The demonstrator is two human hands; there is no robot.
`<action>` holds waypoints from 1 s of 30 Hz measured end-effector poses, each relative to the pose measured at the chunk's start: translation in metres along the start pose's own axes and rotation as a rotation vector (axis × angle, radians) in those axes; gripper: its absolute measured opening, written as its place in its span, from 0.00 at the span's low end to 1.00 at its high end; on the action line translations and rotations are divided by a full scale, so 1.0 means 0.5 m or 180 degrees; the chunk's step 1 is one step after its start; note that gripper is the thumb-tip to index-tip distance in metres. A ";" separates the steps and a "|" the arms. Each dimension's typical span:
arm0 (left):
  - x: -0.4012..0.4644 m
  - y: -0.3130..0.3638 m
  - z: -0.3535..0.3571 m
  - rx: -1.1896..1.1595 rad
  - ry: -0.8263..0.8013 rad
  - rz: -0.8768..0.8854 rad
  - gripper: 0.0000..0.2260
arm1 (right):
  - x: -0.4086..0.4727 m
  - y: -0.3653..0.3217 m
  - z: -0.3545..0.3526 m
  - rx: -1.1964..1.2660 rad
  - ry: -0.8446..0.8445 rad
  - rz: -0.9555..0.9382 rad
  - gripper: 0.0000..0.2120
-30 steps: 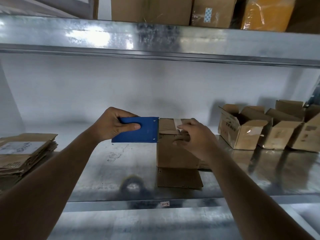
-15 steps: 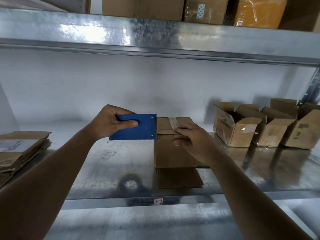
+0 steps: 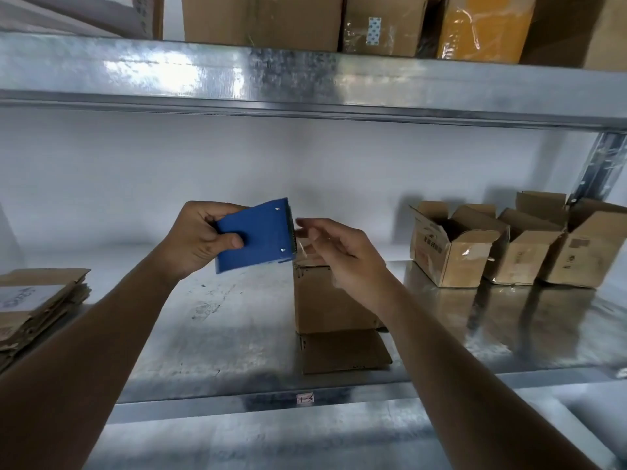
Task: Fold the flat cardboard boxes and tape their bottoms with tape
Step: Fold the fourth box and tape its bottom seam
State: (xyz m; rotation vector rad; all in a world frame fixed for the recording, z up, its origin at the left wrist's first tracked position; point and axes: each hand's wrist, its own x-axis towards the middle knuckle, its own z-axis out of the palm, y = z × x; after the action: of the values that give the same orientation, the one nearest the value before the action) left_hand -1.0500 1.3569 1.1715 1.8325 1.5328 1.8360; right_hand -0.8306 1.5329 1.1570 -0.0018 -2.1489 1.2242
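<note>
Sealed brown cartons [image 3: 261, 22] and a yellow wrapped parcel [image 3: 485, 27] sit at twelve o'clock on the upper metal shelf [image 3: 305, 83].

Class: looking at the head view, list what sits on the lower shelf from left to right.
Flat cardboard stack → left hand → blue tape cutter → right hand over the upright box → three open boxes.

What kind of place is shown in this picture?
Probably a warehouse packing area: a galvanised metal shelf carries a stack of flat brown cardboard boxes, three folded open-topped brown boxes, and sealed cartons above.
</note>
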 end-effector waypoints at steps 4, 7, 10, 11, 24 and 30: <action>-0.002 0.004 -0.003 0.0151 0.0041 0.0046 0.20 | 0.010 -0.019 0.015 0.0540 -0.0019 0.0124 0.14; -0.004 0.009 -0.003 0.0280 0.0149 -0.0001 0.17 | 0.020 -0.021 0.018 0.0693 0.0211 0.0136 0.11; -0.007 0.019 -0.007 0.0169 0.0098 0.0004 0.17 | 0.023 -0.024 0.008 0.0760 0.0280 0.0277 0.09; -0.006 0.023 -0.006 0.0150 0.0087 -0.0005 0.19 | 0.024 -0.022 0.003 0.0848 0.0226 0.0342 0.09; 0.022 0.053 0.046 0.0349 -0.0219 -0.0125 0.22 | -0.003 -0.024 -0.046 0.0899 0.0359 0.0903 0.16; 0.025 0.076 0.072 0.0800 -0.0255 -0.0208 0.16 | -0.025 -0.030 -0.057 0.0963 0.0849 0.1112 0.13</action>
State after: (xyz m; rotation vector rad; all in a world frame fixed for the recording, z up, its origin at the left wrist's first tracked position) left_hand -1.0036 1.3671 1.1972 1.9053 1.8411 1.5827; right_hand -0.8009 1.5424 1.1718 -0.4023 -1.7628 1.6375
